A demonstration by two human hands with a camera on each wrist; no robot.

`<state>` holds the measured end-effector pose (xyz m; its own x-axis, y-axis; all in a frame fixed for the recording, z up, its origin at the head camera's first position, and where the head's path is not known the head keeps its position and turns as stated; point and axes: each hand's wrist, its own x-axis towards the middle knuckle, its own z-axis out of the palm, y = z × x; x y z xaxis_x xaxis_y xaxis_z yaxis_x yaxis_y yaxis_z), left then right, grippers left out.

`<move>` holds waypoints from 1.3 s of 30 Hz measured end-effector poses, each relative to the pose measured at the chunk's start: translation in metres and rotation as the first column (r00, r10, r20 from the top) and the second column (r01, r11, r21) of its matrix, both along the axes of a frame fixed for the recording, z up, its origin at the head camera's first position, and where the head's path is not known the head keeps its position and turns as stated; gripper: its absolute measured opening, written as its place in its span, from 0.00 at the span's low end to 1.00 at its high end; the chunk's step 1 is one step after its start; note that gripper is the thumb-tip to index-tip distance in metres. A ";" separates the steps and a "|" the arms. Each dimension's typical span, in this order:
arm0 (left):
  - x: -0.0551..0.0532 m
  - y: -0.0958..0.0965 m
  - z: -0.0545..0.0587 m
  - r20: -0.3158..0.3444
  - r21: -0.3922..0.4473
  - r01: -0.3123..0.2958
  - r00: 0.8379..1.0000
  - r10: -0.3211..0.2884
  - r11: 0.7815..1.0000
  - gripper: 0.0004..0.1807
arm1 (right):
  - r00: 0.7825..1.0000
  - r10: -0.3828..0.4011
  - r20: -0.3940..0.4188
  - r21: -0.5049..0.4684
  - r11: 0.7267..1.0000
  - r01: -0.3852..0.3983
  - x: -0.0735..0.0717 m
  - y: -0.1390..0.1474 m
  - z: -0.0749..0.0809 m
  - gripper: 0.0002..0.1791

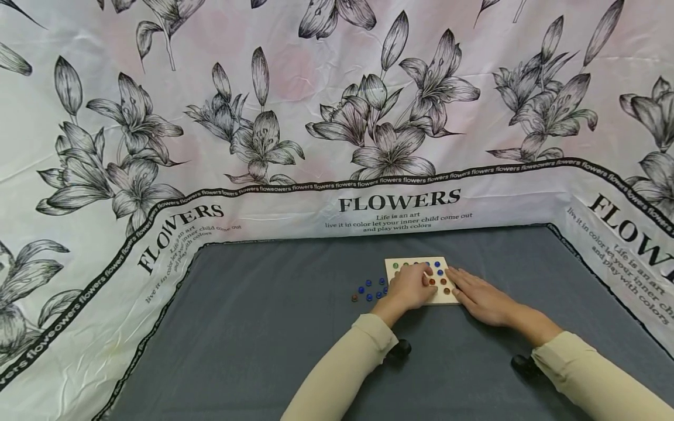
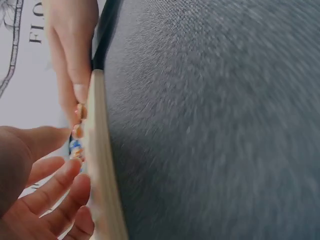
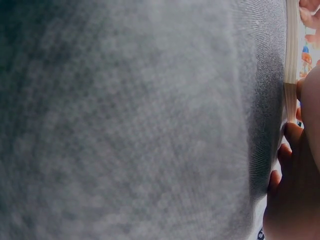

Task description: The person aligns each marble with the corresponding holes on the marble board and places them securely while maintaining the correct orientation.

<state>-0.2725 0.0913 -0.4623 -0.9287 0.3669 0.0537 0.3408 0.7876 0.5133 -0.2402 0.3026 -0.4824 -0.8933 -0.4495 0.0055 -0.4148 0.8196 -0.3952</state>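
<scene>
A pale wooden board (image 1: pixel 442 299) lies flat on the grey cloth, with rows of small round beads on top. Green beads (image 1: pixel 395 265) show along its far left, blue beads (image 1: pixel 440 272) at far right and brownish-red beads (image 1: pixel 444 282) nearer the front. Over the board's middle is my left hand (image 1: pixel 411 286), hiding part of the rows. In the left wrist view its thumb (image 2: pixel 52 140) and fingers (image 2: pixel 70 197) are spread apart beside the beads, with none visibly pinched. My right hand (image 1: pixel 487 299) rests with extended fingers along the board's right edge.
Several loose blue beads (image 1: pixel 368 283) and one brownish-red bead (image 1: pixel 354 297) lie on the grey cloth (image 1: pixel 274 316) left of the board. A white floral sheet (image 1: pixel 295 210) rises behind. Dark wrist devices (image 1: pixel 401 349) sit below both cuffs.
</scene>
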 end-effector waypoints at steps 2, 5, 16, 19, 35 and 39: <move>0.001 -0.005 0.003 0.002 -0.008 0.043 0.999 -0.043 0.999 0.16 | 1.000 0.004 -0.011 -0.006 1.000 -0.004 -0.001 0.000 0.000 0.32; 0.003 -0.014 0.009 0.015 -0.021 0.089 0.996 -0.088 0.996 0.18 | 0.999 0.016 -0.038 -0.022 1.000 -0.017 -0.002 0.001 -0.002 0.32; 0.016 -0.056 0.028 0.013 0.012 0.325 0.946 -0.325 0.946 0.25 | 1.000 0.010 -0.025 -0.017 1.000 -0.010 -0.003 0.001 0.003 0.32; 0.019 -0.067 0.030 0.016 0.026 0.349 0.937 -0.349 0.937 0.27 | 0.999 0.015 -0.044 -0.026 1.000 -0.017 -0.004 0.001 0.002 0.31; 0.024 -0.128 0.031 0.018 0.064 0.331 0.943 -0.333 0.942 0.28 | 0.999 0.028 -0.026 -0.025 0.999 -0.029 -0.004 0.003 0.002 0.32; 0.024 -0.145 0.032 0.035 0.076 0.305 0.951 -0.309 0.949 0.28 | 1.000 0.020 -0.021 -0.017 1.000 -0.021 -0.004 0.002 0.003 0.32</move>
